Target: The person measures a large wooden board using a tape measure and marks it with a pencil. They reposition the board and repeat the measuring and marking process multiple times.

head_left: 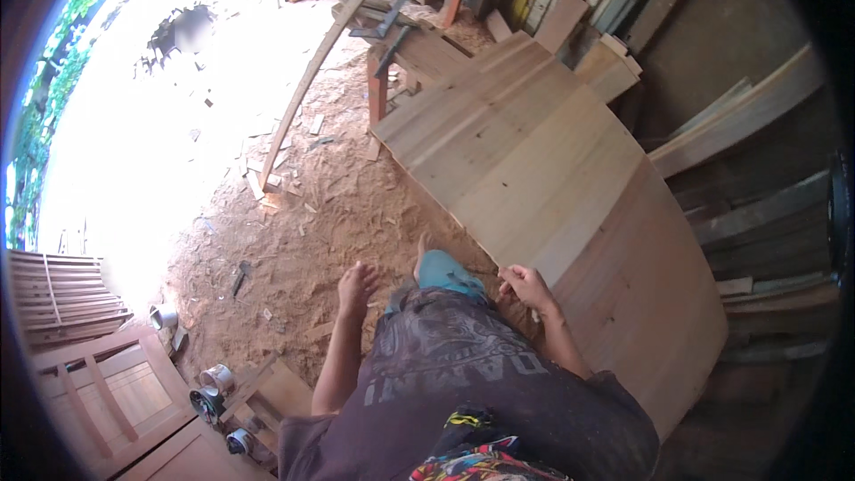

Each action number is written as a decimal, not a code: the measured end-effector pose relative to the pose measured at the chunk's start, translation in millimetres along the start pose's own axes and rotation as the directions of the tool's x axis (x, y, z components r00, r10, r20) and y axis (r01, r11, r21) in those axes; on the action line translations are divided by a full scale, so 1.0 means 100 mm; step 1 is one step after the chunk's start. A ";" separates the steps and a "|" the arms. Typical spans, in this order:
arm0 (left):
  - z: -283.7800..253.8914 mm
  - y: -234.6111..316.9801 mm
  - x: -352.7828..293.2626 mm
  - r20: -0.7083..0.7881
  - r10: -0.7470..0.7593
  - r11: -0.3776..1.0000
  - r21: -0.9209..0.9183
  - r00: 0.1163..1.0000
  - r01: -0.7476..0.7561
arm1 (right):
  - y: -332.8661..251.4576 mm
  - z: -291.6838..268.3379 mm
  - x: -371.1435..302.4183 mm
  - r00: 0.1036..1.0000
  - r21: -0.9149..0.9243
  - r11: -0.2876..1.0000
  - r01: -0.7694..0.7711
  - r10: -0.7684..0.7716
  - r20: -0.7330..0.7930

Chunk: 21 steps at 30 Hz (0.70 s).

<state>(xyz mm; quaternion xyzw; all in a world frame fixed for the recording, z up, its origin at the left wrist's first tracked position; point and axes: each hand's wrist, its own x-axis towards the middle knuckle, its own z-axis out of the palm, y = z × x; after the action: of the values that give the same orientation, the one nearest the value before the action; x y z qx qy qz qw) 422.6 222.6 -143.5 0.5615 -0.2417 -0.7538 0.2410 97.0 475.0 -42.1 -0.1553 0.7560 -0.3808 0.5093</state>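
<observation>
A large wooden panel [543, 178] made of joined boards stretches away on my right, its near edge beside my body. My right hand [527, 289] is at that edge with its fingers curled in. Whether it grips the panel or some small thing is hidden. My left hand [358, 287] hangs over the sandy floor, away from the panel, its fingers loosely bent and nothing visible in them.
A bench [423, 53] at the panel's far end bears a dark metal square [383, 25]. A long thin strip [312, 80] leans there. Planks [739, 129] line the right wall. Panelled doors [107, 401] and several cans [216, 379] stand at the lower left. Wood scraps and shavings litter the floor.
</observation>
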 end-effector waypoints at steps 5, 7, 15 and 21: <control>0.24 0.26 0.37 0.060 -0.006 0.995 0.097 0.998 0.000 | -0.66 0.18 0.83 0.996 0.069 0.994 0.086 -0.088 0.024; 0.13 0.45 0.60 0.092 0.110 0.966 0.226 0.990 -0.128 | -0.74 0.21 1.30 0.972 -0.174 0.956 0.237 -0.232 0.044; 0.59 1.84 1.26 0.234 0.184 0.864 0.425 0.955 -0.271 | -0.53 0.39 0.32 0.952 0.500 0.835 0.232 -0.089 -0.293; 2.19 2.40 1.35 0.771 0.068 0.485 0.530 0.634 -0.696 | 0.99 1.45 -1.07 0.194 0.595 0.503 0.627 0.639 -0.745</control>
<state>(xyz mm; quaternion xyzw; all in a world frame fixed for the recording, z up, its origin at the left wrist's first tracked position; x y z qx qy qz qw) 199.3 -26.7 -34.3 0.2245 -0.7472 -0.6244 0.0371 287.7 546.3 -72.7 0.4076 0.5806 -0.6977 -0.0998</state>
